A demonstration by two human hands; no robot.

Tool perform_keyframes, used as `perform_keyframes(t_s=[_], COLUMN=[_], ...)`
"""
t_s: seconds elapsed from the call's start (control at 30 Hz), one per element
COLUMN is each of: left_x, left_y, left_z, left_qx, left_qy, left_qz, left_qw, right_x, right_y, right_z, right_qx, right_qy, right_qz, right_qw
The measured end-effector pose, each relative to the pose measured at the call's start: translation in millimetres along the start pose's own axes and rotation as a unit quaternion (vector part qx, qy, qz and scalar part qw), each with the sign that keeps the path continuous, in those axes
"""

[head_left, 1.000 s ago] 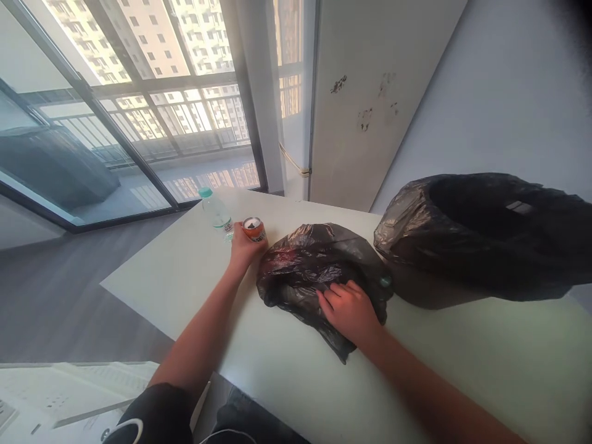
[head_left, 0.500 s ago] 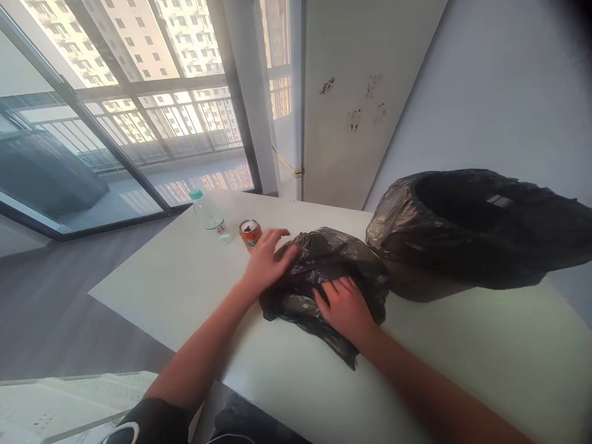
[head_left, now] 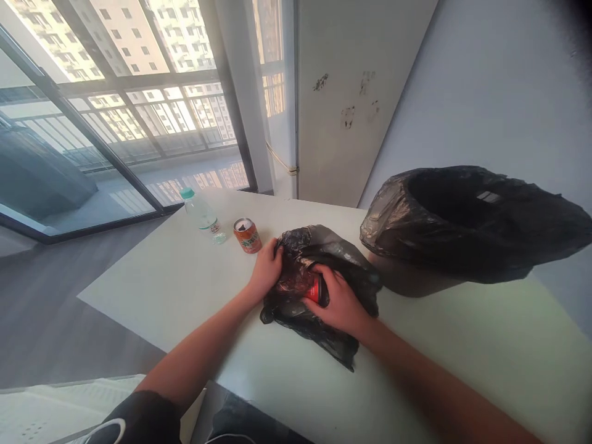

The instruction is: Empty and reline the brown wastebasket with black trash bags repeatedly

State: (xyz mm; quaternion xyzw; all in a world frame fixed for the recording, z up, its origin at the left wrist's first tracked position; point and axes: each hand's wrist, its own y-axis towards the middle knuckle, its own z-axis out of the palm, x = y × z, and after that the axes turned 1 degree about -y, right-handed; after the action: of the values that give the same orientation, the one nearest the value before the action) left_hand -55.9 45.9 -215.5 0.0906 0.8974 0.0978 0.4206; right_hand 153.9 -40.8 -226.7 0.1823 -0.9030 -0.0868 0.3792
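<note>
A crumpled black plastic bag [head_left: 333, 246] lies on the white table in front of me. My left hand [head_left: 268, 266] grips its left edge, with the fingers curled into the plastic. Inside the bag's mouth my right hand [head_left: 340, 305] is wrapped round a red can [head_left: 314, 290], of which only a part shows; the rest is covered by dark film and my fingers. Just beyond my left hand an orange drink can [head_left: 248, 237] stands upright. Further left is a clear plastic bottle [head_left: 200, 213] with a green cap, also upright.
To the right stands a bin [head_left: 416, 274] lined with a large black bag [head_left: 388, 209], its opening tilted towards me. The white table [head_left: 152, 277] has its left edge above a grey floor. Behind are glass sliding doors [head_left: 115, 123] and a wall.
My left hand has closed on the bag's edge, where it hovered with spread fingers before. My right hand has gone from lying on the bag to gripping the red can, which now shows.
</note>
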Motion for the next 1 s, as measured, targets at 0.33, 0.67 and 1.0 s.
perform_keyframes(t_s=[0.33,0.67,1.0], left_x=[-21,-73,-71], left_y=[2,-68,-121], left_z=[-42.4,-108.1,-99.0], left_qx=[-0.045,-0.055,0.052], left_qy=[-0.068,-0.271,-0.311], left_qz=[0.112,0.136,0.031], left_qw=[0.990,0.951,0.948], right_x=[89,107,103], right_y=[-6,-17,-16], right_z=[-99,-133,-50], right_qx=[0.098,0.030,0.138], right_qy=[-0.017,0.296,0.431], right_qz=[0.035,0.101,0.082], right_qw=[0.994,0.949,0.888])
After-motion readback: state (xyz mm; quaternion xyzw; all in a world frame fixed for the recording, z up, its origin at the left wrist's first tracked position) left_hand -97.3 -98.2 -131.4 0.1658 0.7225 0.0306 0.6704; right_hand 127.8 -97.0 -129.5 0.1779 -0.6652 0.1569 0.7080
